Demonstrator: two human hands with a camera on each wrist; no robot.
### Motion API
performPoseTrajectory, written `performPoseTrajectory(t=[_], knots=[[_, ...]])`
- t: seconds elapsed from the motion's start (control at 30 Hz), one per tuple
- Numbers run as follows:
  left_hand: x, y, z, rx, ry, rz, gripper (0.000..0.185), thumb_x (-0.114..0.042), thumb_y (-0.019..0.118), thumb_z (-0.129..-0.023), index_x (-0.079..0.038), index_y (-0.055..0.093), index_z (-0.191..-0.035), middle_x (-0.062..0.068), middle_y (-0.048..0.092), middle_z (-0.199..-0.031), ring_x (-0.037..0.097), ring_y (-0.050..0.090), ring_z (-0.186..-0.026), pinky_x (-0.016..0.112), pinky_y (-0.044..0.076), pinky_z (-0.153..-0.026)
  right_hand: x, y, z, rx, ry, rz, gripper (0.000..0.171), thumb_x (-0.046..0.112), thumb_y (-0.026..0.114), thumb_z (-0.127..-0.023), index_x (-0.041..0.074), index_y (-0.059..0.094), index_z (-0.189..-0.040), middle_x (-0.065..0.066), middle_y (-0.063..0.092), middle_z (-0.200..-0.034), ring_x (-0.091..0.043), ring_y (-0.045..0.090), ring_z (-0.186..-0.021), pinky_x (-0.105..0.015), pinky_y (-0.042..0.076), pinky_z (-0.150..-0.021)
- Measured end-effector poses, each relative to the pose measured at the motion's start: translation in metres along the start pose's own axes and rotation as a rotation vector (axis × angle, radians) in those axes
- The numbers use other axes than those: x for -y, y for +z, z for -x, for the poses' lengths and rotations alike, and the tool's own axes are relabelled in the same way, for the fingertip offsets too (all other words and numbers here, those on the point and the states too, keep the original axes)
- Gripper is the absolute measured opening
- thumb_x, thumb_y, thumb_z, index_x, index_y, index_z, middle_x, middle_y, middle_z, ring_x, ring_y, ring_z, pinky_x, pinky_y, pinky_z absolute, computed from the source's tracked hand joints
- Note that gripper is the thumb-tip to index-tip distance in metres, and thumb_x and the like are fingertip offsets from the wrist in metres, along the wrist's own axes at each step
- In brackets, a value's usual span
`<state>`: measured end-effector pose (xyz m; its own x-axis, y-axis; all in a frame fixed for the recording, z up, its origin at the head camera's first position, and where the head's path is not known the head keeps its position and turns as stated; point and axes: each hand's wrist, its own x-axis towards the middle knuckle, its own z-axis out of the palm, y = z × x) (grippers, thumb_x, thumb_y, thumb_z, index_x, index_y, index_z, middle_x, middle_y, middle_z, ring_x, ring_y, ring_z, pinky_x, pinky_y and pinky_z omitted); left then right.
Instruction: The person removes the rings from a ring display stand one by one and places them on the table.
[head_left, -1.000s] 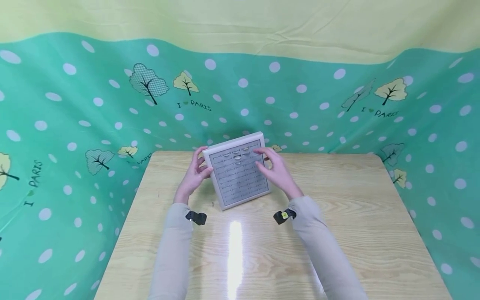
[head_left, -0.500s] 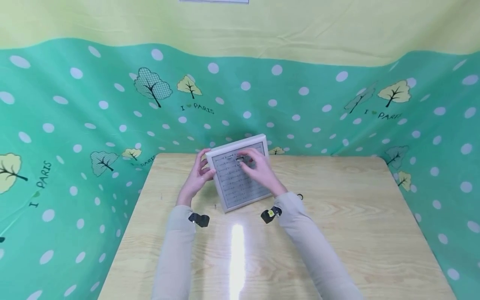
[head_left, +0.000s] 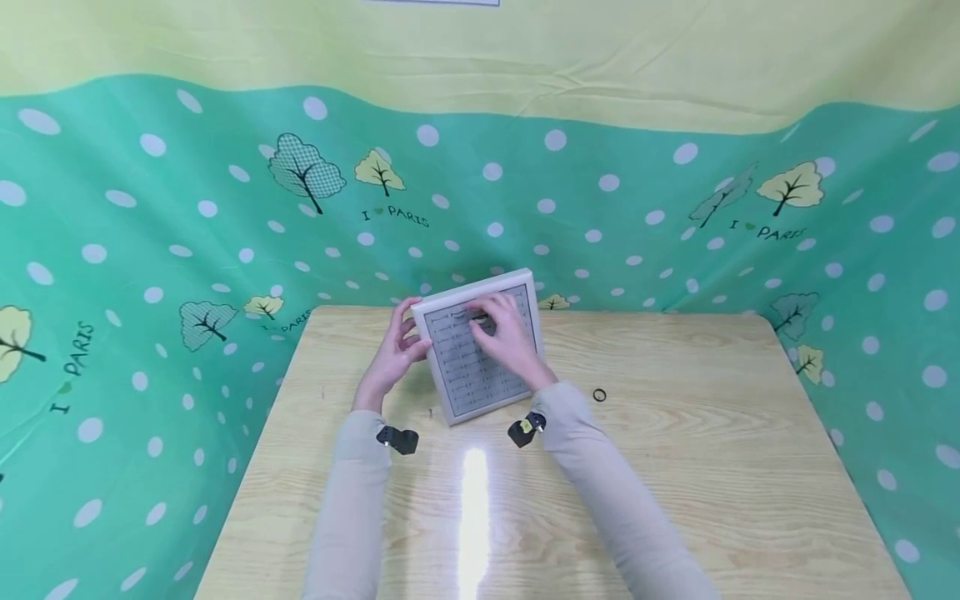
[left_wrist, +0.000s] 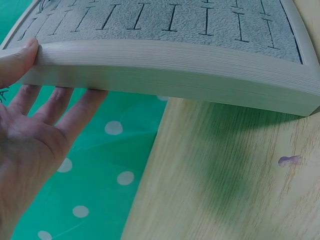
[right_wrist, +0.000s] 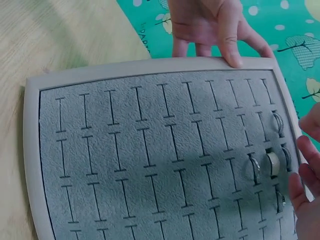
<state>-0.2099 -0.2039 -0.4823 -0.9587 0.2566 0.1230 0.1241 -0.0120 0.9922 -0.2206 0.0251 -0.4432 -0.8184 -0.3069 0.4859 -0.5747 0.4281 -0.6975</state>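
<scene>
A ring display tray (head_left: 472, 290) with a pale frame and grey slotted padding stands tilted up near the table's back edge. My left hand (head_left: 396, 346) grips its left side, thumb (left_wrist: 22, 60) on the frame and fingers behind it. Over the upper padding is my right hand (head_left: 508, 335), thumb and fingers apart. In the right wrist view its fingers (right_wrist: 311, 165) are beside several rings at the tray's end: a wide pale ring (right_wrist: 273, 164), a thin ring (right_wrist: 254, 170) and another ring (right_wrist: 278, 124) among them. No ring shows between the fingers.
A black ring (head_left: 599, 395) lies on the wooden table (head_left: 712, 433) right of the tray. Behind the table hangs a green dotted cloth (head_left: 487, 200) with printed trees. A small purple mark (left_wrist: 289, 160) shows on the wood left of the tray.
My right hand has moved left from the tray's right edge to over its upper rows. The black ring on the table has come out from behind the right sleeve. My left hand keeps its grip.
</scene>
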Motion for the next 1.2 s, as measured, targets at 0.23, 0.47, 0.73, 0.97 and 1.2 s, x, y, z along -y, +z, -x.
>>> performPoseTrajectory(t=[0.23, 0.47, 0.73, 0.97, 1.2], knots=[[-0.002, 0.000, 0.000, 0.004, 0.008, 0.004, 0.074, 0.014, 0.051, -0.090, -0.021, 0.023, -0.149, 0.027, 0.043, -0.137, 0.040, 0.057, -0.109, 0.046, 0.056, -0.081, 0.000, 0.015, 0.000, -0.049, 0.021, 0.032, 0.021, 0.004, 0.069, -0.083, 0.006, 0.070, -0.104, -0.011, 0.051, -0.118, -0.030, 0.034, -0.117, -0.043, 0.032, -0.099], [-0.002, 0.000, 0.000, 0.009, 0.006, 0.004, 0.073, 0.014, 0.052, -0.090, -0.016, 0.021, -0.149, 0.028, 0.043, -0.136, 0.040, 0.058, -0.107, 0.046, 0.056, -0.080, -0.004, 0.028, 0.000, -0.140, 0.031, 0.045, 0.019, 0.003, 0.071, -0.082, 0.007, 0.072, -0.100, -0.009, 0.048, -0.117, -0.028, 0.034, -0.117, -0.040, 0.033, -0.100], [-0.002, -0.001, -0.001, 0.010, 0.004, 0.014, 0.073, 0.012, 0.053, -0.090, -0.020, 0.023, -0.149, 0.028, 0.043, -0.137, 0.045, 0.056, -0.108, 0.048, 0.055, -0.082, -0.008, 0.041, -0.001, -0.247, 0.029, 0.041, 0.015, 0.008, 0.077, -0.080, 0.008, 0.071, -0.094, -0.009, 0.048, -0.114, -0.028, 0.036, -0.113, -0.038, 0.033, -0.099], [0.000, -0.001, 0.000, 0.012, -0.007, 0.012, 0.072, 0.012, 0.053, -0.091, -0.020, 0.023, -0.149, 0.028, 0.043, -0.137, 0.043, 0.057, -0.108, 0.047, 0.055, -0.082, -0.008, 0.046, 0.001, -0.272, 0.048, 0.083, 0.013, 0.010, 0.077, -0.081, 0.008, 0.069, -0.091, -0.008, 0.047, -0.112, -0.028, 0.037, -0.111, -0.038, 0.034, -0.097], [0.000, 0.000, 0.001, 0.006, -0.002, 0.022, 0.072, 0.014, 0.052, -0.090, -0.020, 0.024, -0.148, 0.028, 0.043, -0.136, 0.042, 0.057, -0.107, 0.048, 0.055, -0.082, -0.007, 0.045, 0.000, -0.266, 0.046, 0.075, 0.010, 0.009, 0.076, -0.082, 0.007, 0.068, -0.087, -0.010, 0.047, -0.111, -0.029, 0.037, -0.110, -0.040, 0.034, -0.097]])
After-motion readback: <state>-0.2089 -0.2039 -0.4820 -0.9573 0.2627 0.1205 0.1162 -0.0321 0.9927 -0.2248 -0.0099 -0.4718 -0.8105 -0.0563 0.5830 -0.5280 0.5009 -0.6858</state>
